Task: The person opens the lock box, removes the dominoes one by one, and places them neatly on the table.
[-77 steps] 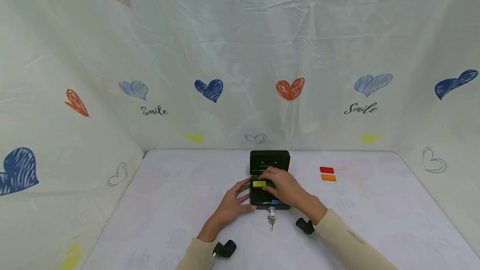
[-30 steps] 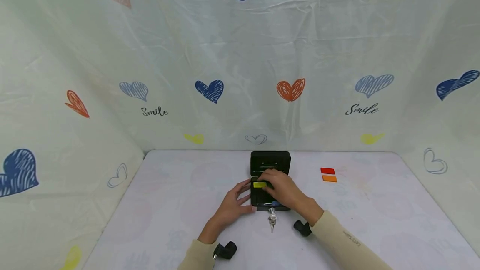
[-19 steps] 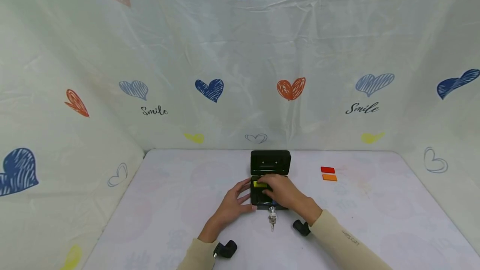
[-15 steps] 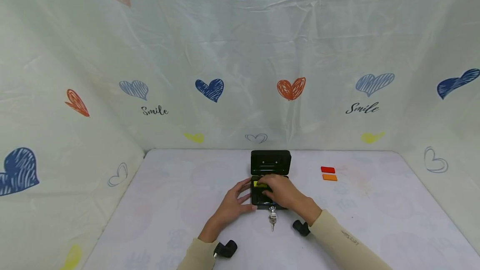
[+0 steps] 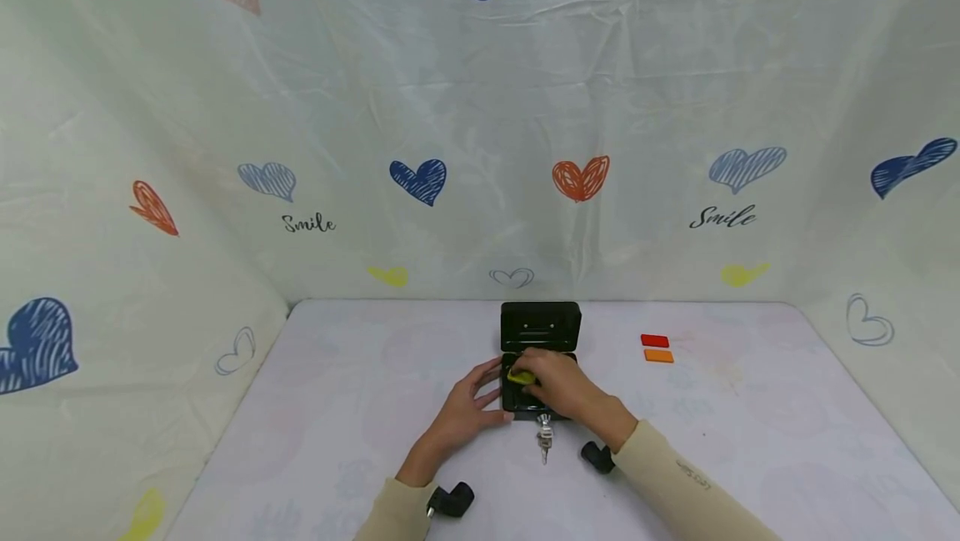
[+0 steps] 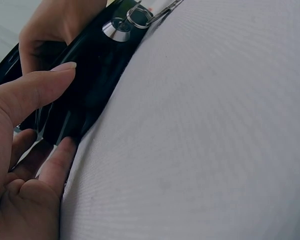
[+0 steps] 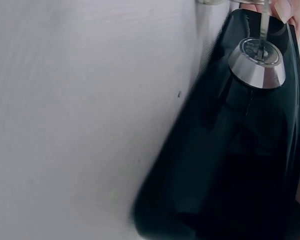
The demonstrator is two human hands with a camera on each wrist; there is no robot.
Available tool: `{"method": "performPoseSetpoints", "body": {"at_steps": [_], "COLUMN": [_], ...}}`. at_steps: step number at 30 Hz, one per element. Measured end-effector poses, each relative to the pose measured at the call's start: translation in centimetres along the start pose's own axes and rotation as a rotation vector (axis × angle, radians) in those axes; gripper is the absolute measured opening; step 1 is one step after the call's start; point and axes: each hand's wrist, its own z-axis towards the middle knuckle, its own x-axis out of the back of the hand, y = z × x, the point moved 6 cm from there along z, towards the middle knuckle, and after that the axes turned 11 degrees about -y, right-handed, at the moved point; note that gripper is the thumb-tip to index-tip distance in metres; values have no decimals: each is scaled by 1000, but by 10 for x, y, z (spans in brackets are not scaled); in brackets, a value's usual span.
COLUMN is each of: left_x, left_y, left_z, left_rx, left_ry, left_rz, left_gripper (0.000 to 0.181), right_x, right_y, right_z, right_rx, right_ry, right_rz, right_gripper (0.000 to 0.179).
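Observation:
A small black cash box [image 5: 517,398] stands on the table with its lid [image 5: 540,324] raised. My left hand [image 5: 468,408] holds its left side, the thumb over the front corner and the other fingers along the side wall. Inside the box, my right hand [image 5: 562,381] pinches a flat yellow rectangular piece [image 5: 519,377], which is tilted and partly covered by the fingers. From the silver lock [image 7: 257,65] on the front wall hangs a bunch of keys [image 5: 544,443]. Most of the box's interior is hidden under the right hand.
On the table [image 5: 360,408], to the right of the box, lie a red flat piece [image 5: 655,341] and an orange one [image 5: 658,356]. A white curtain [image 5: 480,107] printed with hearts stands behind the table. Black camera mounts [image 5: 452,499] sit at both wrists.
The right hand's fingers have moved down over the yellow piece. That piece lay flat before and is now tilted in their pinch. The left hand and box have stayed put.

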Motion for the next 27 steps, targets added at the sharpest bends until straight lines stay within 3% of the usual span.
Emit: {"method": "performPoseSetpoints", "body": {"at_steps": [6, 13, 21, 27], "left_x": [2, -1, 2, 3], "left_y": [-11, 5, -14, -16], "left_z": [4, -2, 3, 5], "left_rx": [-21, -26, -17, -18], "left_ry": [0, -11, -8, -3], "left_rz": [5, -12, 6, 30], "left_gripper": [85, 83, 85, 86], "right_x": [2, 1, 2, 14], "right_y": [-4, -8, -8, -7], "right_z": [0, 3, -1, -13], "right_rx": [-2, 10, 3, 17], "right_ry": [6, 22, 25, 86], "right_rz": [33, 31, 7, 45], "right_gripper": [32, 31, 27, 28]}}
